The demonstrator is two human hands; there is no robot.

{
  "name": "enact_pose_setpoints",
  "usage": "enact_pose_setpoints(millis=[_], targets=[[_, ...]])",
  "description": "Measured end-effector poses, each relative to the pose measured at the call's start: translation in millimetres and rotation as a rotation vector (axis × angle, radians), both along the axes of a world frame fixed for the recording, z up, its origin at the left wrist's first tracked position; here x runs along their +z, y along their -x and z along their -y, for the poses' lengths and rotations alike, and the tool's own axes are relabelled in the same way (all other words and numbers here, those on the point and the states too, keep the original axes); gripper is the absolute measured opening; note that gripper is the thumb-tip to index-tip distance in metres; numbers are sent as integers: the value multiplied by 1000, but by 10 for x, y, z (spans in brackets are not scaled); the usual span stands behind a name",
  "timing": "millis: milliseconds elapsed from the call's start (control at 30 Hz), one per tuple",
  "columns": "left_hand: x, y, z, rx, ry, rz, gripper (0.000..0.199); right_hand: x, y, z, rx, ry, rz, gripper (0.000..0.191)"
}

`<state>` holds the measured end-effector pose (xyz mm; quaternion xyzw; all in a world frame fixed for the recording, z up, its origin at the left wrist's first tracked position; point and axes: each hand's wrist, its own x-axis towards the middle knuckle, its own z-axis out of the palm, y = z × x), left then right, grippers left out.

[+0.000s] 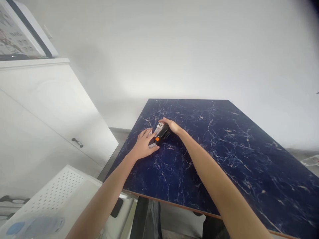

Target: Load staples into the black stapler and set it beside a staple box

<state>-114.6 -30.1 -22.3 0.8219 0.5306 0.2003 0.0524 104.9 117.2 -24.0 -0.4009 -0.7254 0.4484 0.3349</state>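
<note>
Black orange-marked device [163, 132] sits at ten o'clock on the blue table [211, 142], probably light, stiff, best held by its long sides, left hand [144, 145] spread at its eight o'clock, right hand [172, 125] curved over its two o'clock end, grip unclear

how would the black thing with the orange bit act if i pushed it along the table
The black thing has straight, crisp edges, so it's probably stiff rather than floppy. Its long, blocky shape suggests it would slide more than roll. The table looks smooth, so it may slip fairly easily. Its weight can't be told from here.
</note>
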Motion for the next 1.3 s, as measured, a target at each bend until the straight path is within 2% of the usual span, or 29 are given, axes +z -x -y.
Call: enact_pose_setpoints(millis=[100, 233, 433, 533, 600, 733, 833, 900, 1000, 1133, 1233, 1300], targets=[[-38, 25, -46, -20, 51, 0, 66, 31, -41, 128, 31, -48, 58, 51], [-32, 35, -65, -39, 43, 25, 56, 76, -157, 340, 69, -123, 114, 42], [48, 7, 51, -149, 60, 74, 56, 165, -375, 742, 51, -276, 182, 36], [93, -34, 116, -179, 71, 76, 54, 170, -475, 885, 57, -290, 208, 33], [127, -83, 148, -189, 66, 55, 52, 168, -510, 889, 41, -248, 221, 34], [153, -212, 190, -162, 17, 0, 50, 190, -526, 741, -61, -67, 220, 44], [118, -289, 210, -71, -22, -31, 56, 217, -562, 686, 75, -92, 256, 36], [93, -344, 231, -58, -27, -31, 55, 232, -636, 725, 163, -95, 261, 31], [85, -524, 276, -151, 3, -14, 53, 272, -867, 846, 178, 44, 268, 28], [126, -988, 236, -284, 33, -20, 56, 363, -1418, 1009, 201, 135, 338, 31], [193, -1286, 65, -333, 29, -23, 54, 418, -1914, 1162, -3, 156, 331, 42], [236, -1362, -77, -368, 13, 4, 51, 443, -2191, 1288, -78, 154, 314, 45]])
